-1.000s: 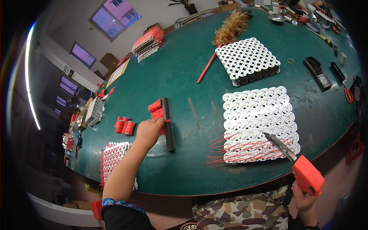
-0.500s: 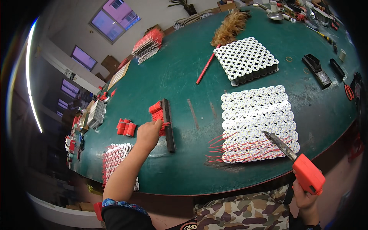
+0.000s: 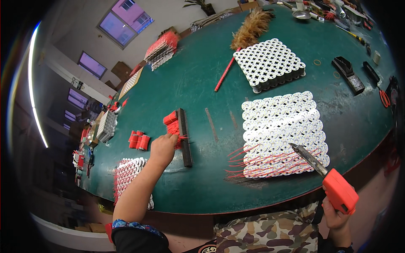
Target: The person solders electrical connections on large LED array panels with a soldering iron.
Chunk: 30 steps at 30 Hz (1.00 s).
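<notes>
My right hand is wrapped round a red-handled soldering gun. Its metal tip hangs over the lower part of a sheet of round white LED boards. Red and yellowish wires lie in rows across the sheet's near end and stick out past its left side. My left hand reaches into a pile of red wires, its fingers bent and closed at the wires' ends. Whether a wire is pinched there is too small to make out. A dark bar stands against the pile's right side.
Bundled red wires and wired boards lie left of my arm. A stack of white round boards, a feather duster, a black box and red-handled scissors lie farther off on the green table.
My left fingers have shifted slightly at the red wires, the hand lying a bit flatter. The soldering gun stays in place; the view has tilted very slightly.
</notes>
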Each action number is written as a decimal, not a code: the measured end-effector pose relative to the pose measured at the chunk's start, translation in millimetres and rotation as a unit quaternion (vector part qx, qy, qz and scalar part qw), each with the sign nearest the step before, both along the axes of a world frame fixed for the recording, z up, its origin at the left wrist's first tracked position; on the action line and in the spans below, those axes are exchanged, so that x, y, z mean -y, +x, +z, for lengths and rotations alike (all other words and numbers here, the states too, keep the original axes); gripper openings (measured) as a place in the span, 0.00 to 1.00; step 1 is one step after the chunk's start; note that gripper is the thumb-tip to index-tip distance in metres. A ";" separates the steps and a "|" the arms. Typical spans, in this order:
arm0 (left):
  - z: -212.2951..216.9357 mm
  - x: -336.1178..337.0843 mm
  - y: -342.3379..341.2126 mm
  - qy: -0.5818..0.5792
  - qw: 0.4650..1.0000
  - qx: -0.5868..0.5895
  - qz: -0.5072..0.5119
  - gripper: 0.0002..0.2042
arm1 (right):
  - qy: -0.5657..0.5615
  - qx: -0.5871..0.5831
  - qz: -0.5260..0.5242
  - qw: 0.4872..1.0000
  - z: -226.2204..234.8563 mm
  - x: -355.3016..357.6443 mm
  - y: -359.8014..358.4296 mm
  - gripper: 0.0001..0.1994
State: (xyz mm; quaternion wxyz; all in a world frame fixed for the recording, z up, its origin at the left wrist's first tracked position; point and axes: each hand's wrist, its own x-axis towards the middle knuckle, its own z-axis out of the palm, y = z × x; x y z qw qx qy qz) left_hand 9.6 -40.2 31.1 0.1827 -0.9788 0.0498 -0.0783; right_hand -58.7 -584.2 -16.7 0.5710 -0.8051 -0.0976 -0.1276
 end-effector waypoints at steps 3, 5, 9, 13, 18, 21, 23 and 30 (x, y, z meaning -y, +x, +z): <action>-0.1 1.3 -1.1 0.017 1.000 -0.005 0.001 0.06 | 0.014 -0.005 0.018 1.000 -1.3 3.4 1.3 0.08; -0.5 1.8 -2.0 0.028 1.000 -0.009 0.001 0.07 | 0.018 -0.010 0.031 0.999 -1.6 4.1 0.3 0.09; -1.2 2.2 -4.0 0.051 0.999 -0.011 -0.003 0.11 | 0.013 -0.012 0.012 1.000 -1.3 5.5 -1.9 0.09; -1.3 5.4 -5.4 0.069 0.996 0.026 -0.045 0.08 | -0.018 -0.018 0.007 1.000 -6.6 12.4 -6.3 0.11; -3.8 9.2 -6.1 0.084 0.996 0.020 -0.031 0.08 | -0.002 -0.028 0.010 1.000 -8.8 15.3 -6.9 0.11; 2.2 8.7 -2.0 0.105 0.995 -0.003 0.001 0.06 | -0.005 -0.019 -0.004 1.000 -11.5 15.0 -7.0 0.12; 9.8 11.8 3.8 0.119 0.993 -0.016 0.016 0.06 | -0.006 -0.011 -0.009 1.000 -11.6 16.3 -5.6 0.12; 29.3 57.6 46.3 0.228 0.970 -0.078 -0.026 0.03 | 0.017 -0.017 -0.011 1.000 -10.2 16.1 -1.8 0.09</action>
